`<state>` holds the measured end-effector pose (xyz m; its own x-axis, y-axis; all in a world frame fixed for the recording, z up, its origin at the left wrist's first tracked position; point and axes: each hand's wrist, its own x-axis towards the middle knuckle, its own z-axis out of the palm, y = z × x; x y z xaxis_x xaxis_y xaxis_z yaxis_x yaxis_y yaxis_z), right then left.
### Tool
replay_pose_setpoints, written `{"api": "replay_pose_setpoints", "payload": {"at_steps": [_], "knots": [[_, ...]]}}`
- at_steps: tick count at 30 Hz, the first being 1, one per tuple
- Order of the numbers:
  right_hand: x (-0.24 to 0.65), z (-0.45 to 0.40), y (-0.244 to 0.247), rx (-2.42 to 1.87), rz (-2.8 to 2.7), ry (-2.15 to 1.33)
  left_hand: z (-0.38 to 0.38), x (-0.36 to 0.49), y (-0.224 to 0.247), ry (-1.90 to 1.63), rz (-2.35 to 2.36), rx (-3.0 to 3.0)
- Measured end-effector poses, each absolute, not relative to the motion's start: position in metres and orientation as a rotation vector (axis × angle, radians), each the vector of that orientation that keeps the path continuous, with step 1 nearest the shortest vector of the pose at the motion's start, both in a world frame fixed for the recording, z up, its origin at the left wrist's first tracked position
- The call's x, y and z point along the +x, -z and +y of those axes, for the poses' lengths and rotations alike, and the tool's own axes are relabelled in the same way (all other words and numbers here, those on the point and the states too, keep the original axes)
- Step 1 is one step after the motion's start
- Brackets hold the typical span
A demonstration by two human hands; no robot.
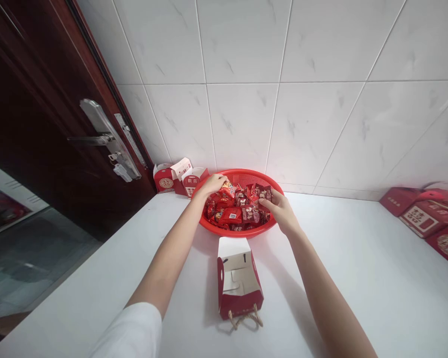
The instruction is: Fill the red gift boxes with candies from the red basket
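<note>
A red oval basket point(242, 174) holds many red and dark red wrapped snacks point(231, 215). At the basket's left rim my left hand point(215, 184) is closed around a red and orange packet point(228, 189). My right hand point(278, 209) reaches over the right rim, its thumb and fingers closed on a dark red packet point(265, 193). Between my forearms, nearer to me than the basket, stands an open red box point(241, 301) with a white inside, its flap up and a twine handle at its front; nothing shows inside it.
Several red and white boxes point(164, 180) stand at the back left by the wall. More red boxes point(420, 219) lie at the right edge of the white table point(358, 248). A dark door with a metal handle point(108, 139) is at the left.
</note>
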<state>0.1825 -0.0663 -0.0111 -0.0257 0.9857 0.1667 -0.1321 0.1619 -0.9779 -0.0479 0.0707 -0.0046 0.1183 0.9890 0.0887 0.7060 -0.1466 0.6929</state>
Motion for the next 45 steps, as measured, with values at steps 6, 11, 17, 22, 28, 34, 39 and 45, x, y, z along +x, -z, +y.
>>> {"api": "replay_pose_setpoints", "payload": {"at_steps": [6,11,17,22,28,34,39,45], "knots": [[0.181,-0.065,0.013,-0.970,-1.209,-1.168,0.068,-0.053,0.000,-1.006,1.840,1.813],[0.182,-0.064,0.015,-0.970,-1.212,-1.160,0.067,-0.050,0.001,-0.981,1.758,1.832],[0.181,-0.063,0.017,-0.987,-1.238,-1.130,0.067,-0.047,0.002,-0.827,1.762,1.939],[0.182,-0.060,0.023,-0.994,-1.275,-1.089,0.071,-0.047,0.001,-0.733,1.956,1.966],[0.184,-0.058,0.026,-1.013,-1.326,-1.054,0.076,-0.032,0.008,-0.468,1.965,1.988],[0.184,-0.060,0.025,-1.013,-1.356,-1.035,0.086,-0.027,0.012,-0.417,1.844,1.918],[0.183,-0.061,0.022,-1.014,-1.335,-1.065,0.087,-0.028,0.010,-0.552,1.572,1.820],[0.180,-0.062,0.017,-0.986,-1.255,-1.150,0.067,-0.022,-0.010,-0.679,1.157,1.676]]}}
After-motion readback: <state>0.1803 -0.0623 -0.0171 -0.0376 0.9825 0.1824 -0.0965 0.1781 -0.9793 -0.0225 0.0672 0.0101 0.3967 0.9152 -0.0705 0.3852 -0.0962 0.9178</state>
